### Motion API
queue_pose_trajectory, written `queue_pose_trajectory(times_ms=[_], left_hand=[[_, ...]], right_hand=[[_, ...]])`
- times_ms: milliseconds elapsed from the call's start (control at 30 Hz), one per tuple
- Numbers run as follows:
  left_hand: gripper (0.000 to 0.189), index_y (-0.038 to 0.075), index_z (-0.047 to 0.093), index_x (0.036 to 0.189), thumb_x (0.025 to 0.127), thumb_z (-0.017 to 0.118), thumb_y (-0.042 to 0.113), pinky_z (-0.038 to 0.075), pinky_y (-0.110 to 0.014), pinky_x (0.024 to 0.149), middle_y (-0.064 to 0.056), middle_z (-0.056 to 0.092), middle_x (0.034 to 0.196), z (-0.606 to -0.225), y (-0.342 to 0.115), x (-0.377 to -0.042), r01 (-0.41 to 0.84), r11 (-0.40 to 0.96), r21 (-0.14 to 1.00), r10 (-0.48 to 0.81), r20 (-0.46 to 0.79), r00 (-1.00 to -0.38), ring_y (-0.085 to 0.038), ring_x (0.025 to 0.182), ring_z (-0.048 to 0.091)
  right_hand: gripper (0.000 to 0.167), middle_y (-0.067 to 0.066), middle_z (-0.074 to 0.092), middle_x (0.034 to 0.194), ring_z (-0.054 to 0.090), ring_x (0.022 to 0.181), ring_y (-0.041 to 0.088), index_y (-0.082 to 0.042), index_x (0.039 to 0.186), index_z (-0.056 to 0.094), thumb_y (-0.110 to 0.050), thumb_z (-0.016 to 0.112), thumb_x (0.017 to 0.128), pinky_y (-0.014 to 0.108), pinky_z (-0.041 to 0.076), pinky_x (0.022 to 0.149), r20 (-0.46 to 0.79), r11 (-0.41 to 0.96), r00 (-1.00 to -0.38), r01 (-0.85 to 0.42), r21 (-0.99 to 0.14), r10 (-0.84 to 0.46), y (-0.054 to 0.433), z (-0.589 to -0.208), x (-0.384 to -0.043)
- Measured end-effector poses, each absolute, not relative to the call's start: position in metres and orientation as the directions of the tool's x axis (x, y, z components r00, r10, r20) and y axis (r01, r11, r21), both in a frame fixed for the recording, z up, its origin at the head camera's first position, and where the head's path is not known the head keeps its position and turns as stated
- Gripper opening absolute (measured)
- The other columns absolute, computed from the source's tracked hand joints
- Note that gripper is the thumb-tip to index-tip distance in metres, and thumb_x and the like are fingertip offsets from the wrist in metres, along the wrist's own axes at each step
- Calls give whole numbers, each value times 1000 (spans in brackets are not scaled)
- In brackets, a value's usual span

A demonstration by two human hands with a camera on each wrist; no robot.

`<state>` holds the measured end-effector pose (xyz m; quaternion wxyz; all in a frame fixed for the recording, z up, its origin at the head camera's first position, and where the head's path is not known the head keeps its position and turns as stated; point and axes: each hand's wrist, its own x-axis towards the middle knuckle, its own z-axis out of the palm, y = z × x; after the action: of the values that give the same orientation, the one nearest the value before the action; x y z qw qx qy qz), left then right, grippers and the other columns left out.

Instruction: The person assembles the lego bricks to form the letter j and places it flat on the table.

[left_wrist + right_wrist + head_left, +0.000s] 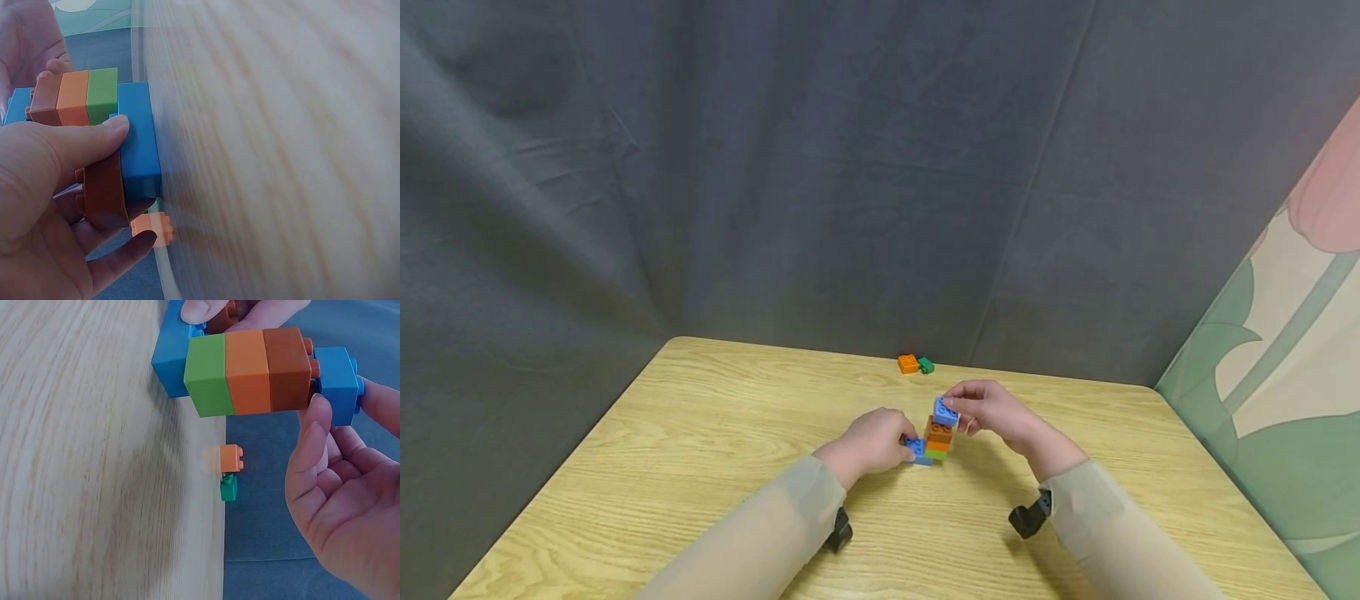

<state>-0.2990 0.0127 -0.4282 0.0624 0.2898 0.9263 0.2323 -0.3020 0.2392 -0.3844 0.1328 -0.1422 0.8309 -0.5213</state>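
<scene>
A long blue toy brick point(140, 144) lies on the table as a base, and my left hand point(876, 442) grips its left part, thumb on the near side. A brown brick point(105, 190) sits on that part, behind the left fingers. From the base's right end rises a stack: a lime green brick point(206, 375), an orange brick point(248, 372) and another brown brick point(287, 369) on top. Over this stack my right hand point(996, 412) pinches a small blue brick point(337, 384) between thumb and finger, its underside right at the brown brick's studs.
Near the far edge of the wooden table point(722, 433) lie a loose orange brick point(907, 364) and a small dark green piece point(927, 366). A dark curtain point(850, 183) hangs behind the table, and a flower-patterned cloth point(1300, 375) hangs to the right.
</scene>
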Motion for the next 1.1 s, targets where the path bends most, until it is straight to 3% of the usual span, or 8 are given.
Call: queue_pose_trajectory(times_ms=[500,1100], left_hand=[[23,12,76,108,88,77,21,49,-30,86,6,70,103,-424,12,-295,500,725,474,562,13,-827,-8,88,59],[22,11,77,107,87,78,21,49,-29,84,6,69,99,-426,11,-297,508,710,488,568,30,-823,-9,83,57]], right_hand=[[27,8,66,92,60,81,31,2,113,64,-22,59,101,43,52,74,-58,430,-908,-139,-892,-415,236,-380,-297],[14,11,62,88,58,82,46,4,106,67,-5,58,99,44,52,67,100,491,-921,-289,-822,-376,216,-366,-268]])
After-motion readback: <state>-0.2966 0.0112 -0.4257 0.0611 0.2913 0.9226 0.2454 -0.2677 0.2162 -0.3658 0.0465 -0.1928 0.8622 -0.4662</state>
